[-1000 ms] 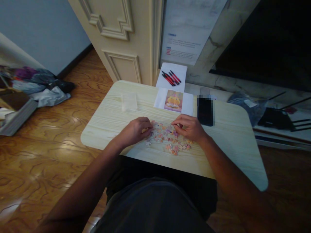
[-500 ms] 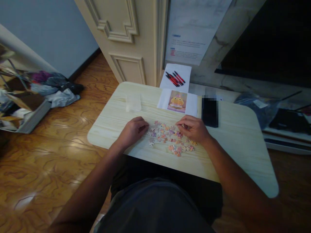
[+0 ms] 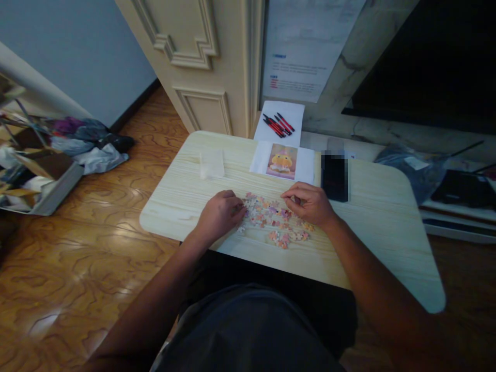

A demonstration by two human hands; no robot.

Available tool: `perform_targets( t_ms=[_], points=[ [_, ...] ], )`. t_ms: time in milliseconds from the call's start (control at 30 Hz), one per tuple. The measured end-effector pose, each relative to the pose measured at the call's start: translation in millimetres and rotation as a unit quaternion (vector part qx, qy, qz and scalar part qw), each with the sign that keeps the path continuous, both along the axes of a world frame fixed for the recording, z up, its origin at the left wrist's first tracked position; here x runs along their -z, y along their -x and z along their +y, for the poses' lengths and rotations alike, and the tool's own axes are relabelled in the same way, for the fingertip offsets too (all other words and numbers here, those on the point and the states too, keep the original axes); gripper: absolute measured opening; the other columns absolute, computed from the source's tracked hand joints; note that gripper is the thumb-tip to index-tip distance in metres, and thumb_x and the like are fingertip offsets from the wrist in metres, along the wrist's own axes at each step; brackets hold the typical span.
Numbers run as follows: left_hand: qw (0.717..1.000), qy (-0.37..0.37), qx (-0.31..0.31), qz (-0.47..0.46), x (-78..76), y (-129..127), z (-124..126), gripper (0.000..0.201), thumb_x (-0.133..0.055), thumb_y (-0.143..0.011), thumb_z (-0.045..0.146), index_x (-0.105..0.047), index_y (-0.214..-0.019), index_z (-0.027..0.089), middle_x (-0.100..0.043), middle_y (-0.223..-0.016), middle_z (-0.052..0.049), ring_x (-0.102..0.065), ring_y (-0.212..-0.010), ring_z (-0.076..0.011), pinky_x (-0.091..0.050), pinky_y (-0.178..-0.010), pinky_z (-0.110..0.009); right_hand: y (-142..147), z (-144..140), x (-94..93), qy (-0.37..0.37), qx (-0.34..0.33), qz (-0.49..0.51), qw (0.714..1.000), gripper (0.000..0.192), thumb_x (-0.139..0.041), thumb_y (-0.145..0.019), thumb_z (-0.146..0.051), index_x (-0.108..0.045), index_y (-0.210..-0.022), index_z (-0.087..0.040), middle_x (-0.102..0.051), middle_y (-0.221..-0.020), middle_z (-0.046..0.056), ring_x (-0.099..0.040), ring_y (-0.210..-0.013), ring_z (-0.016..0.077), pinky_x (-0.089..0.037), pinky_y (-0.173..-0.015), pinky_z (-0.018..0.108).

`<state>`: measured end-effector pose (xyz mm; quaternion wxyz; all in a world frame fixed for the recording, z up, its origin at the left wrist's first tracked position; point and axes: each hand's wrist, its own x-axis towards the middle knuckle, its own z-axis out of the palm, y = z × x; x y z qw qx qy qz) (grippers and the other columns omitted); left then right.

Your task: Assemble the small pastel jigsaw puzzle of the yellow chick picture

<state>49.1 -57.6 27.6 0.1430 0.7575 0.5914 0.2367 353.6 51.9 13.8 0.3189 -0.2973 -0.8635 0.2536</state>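
Loose jigsaw puzzle pieces (image 3: 267, 213) in pink, orange, white and purple lie scattered over the middle of the pale wooden table (image 3: 178, 181). At the left edge of the pile is my left hand (image 3: 222, 213), its fingers curled down among the pieces; what they hold, if anything, is hidden. My right hand (image 3: 308, 203) hovers at the pile's right side with thumb and forefinger pinched together. Whatever sits in that pinch is too small to make out. A small cluster of pieces (image 3: 279, 238) rests nearer to me, below the main pile.
Behind the pieces lies a printed picture (image 3: 282, 161) of an orange figure on white paper. Several red and black pens (image 3: 279, 125) rest on another sheet. A dark, pixelated rectangular object (image 3: 335, 178) lies to the right, and a translucent sheet (image 3: 212, 164) to the left.
My left hand has moved a little right and toward me, onto the left edge of the pile. My right hand has stayed nearly in place, still pinched.
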Motion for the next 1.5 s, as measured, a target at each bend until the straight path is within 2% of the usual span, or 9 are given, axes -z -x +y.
perform_targets(
  t_ms=[233,400,533,833,1033,1067,1233,1333,1500],
  points=[
    [0.998,0.049,-0.026,-0.006,-10.3,-0.4,1.3,0.010,-0.077,-0.098,0.023,-0.083,-0.092,0.018,-0.076,-0.091,-0.007,-0.070,-0.082,-0.0206,-0.054,-0.077,-0.034,-0.7,3.8,6.4,-0.050,-0.022,0.026,0.998,0.013,-0.071,-0.102,-0.023,-0.084,-0.098,-0.022,-0.079,-0.093,0.004,-0.064,-0.061,0.0120,-0.051,-0.062,0.030],
    [0.996,0.044,-0.060,0.040,-11.7,-10.4,5.2,0.013,-0.082,-0.096,0.027,-0.082,-0.089,0.017,-0.074,-0.091,-0.008,-0.069,-0.085,-0.0235,-0.054,-0.078,-0.036,-0.5,4.3,6.1,-0.048,-0.022,0.028,0.998,0.012,-0.072,-0.102,-0.021,-0.083,-0.099,-0.023,-0.079,-0.093,0.003,-0.062,-0.059,0.0111,-0.049,-0.058,0.029],
    [0.996,0.038,-0.062,0.059,-12.5,-16.6,6.3,0.019,-0.075,-0.098,0.021,-0.079,-0.079,0.018,-0.071,-0.086,-0.008,-0.066,-0.083,-0.0230,-0.052,-0.076,-0.035,-0.4,4.2,6.2,-0.049,-0.021,0.032,0.998,0.013,-0.071,-0.101,-0.020,-0.083,-0.098,-0.022,-0.079,-0.092,0.003,-0.062,-0.058,0.0108,-0.049,-0.058,0.029],
    [0.995,0.037,-0.085,-0.027,-12.8,-5.3,8.4,0.019,-0.068,-0.098,0.016,-0.081,-0.084,0.017,-0.074,-0.084,-0.007,-0.065,-0.077,-0.0191,-0.048,-0.073,-0.033,-1.5,6.0,8.8,-0.046,-0.023,0.035,0.998,0.012,-0.072,-0.098,-0.018,-0.083,-0.098,-0.023,-0.080,-0.093,0.003,-0.062,-0.059,0.0113,-0.049,-0.059,0.029],
    [0.983,0.106,-0.134,-0.063,-7.6,11.5,22.2,0.006,-0.078,-0.087,0.015,-0.078,-0.081,0.016,-0.072,-0.080,-0.005,-0.064,-0.071,-0.0175,-0.046,-0.069,-0.031,-1.9,5.5,8.3,-0.037,-0.015,0.035,0.999,0.012,-0.072,-0.100,-0.021,-0.084,-0.098,-0.023,-0.080,-0.093,0.004,-0.063,-0.060,0.0121,-0.051,-0.061,0.030],
    [0.984,0.097,-0.134,-0.063,-7.7,12.9,23.6,0.002,-0.079,-0.085,0.014,-0.079,-0.085,0.015,-0.073,-0.082,-0.005,-0.064,-0.073,-0.0176,-0.047,-0.070,-0.032,-1.8,5.5,8.0,-0.034,-0.015,0.036,0.999,0.012,-0.073,-0.099,-0.021,-0.084,-0.097,-0.023,-0.080,-0.093,0.003,-0.063,-0.060,0.0123,-0.051,-0.061,0.030],
    [0.995,0.048,-0.072,-0.056,-7.6,10.6,32.4,0.013,-0.079,-0.089,0.017,-0.085,-0.101,0.016,-0.075,-0.092,-0.007,-0.066,-0.079,-0.0181,-0.053,-0.076,-0.033,-1.0,6.2,6.8,-0.040,-0.018,0.034,0.998,0.013,-0.072,-0.098,-0.020,-0.084,-0.097,-0.022,-0.079,-0.092,0.004,-0.063,-0.059,0.0118,-0.050,-0.059,0.030],
    [0.998,0.046,-0.030,-0.025,-5.8,6.1,38.8,0.006,-0.079,-0.092,0.019,-0.084,-0.092,0.017,-0.074,-0.091,-0.008,-0.067,-0.081,-0.0199,-0.054,-0.078,-0.034,-0.9,6.5,6.7,-0.043,-0.016,0.030,0.998,0.012,-0.072,-0.099,-0.020,-0.084,-0.097,-0.022,-0.079,-0.094,0.004,-0.063,-0.060,0.0115,-0.050,-0.058,0.029],
    [0.999,0.046,0.013,-0.006,-8.0,6.5,41.4,0.023,-0.069,-0.098,0.019,-0.080,-0.078,0.018,-0.072,-0.083,-0.007,-0.067,-0.080,-0.0200,-0.052,-0.076,-0.034,-1.5,7.3,8.1,-0.050,-0.016,0.034,0.998,0.012,-0.072,-0.098,-0.019,-0.084,-0.098,-0.021,-0.080,-0.093,0.005,-0.063,-0.058,0.0112,-0.050,-0.059,0.029]
  ],
)
